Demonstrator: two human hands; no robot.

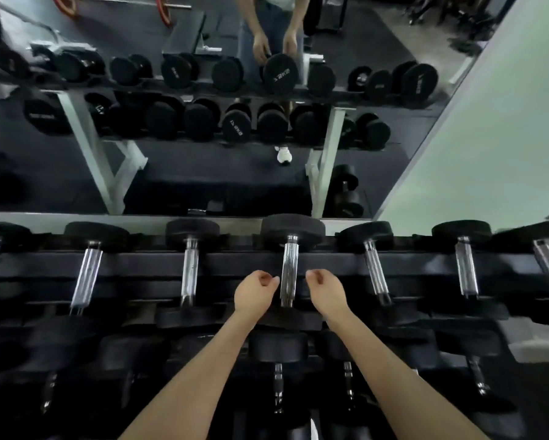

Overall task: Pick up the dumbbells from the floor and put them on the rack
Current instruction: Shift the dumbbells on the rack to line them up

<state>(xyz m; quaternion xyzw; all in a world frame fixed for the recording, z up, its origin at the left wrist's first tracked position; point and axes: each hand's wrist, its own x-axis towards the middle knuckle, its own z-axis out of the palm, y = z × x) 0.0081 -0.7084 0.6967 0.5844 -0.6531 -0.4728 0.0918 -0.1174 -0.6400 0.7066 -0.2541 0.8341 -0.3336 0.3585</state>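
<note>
Fingers (268,277) loosely curled, gripping nothing, both hands flanking racked dumbbell (289,271), neighbouring dumbbells (189,274) close alongside, mirror (203,122) behind

wall: large mirror (203,173) | right: pale green wall (489,138) | floor: dark rubber mats (346,42) | light: dim

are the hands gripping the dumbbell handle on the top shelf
No, the left hand and right hand sit either side of the dumbbell handle, not wrapped around it.

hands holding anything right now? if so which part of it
Nothing is held. The left hand and right hand are loosely curled on either side of the chrome handle of the dumbbell, which lies on the rack's top tier. Neither hand wraps it.
</note>
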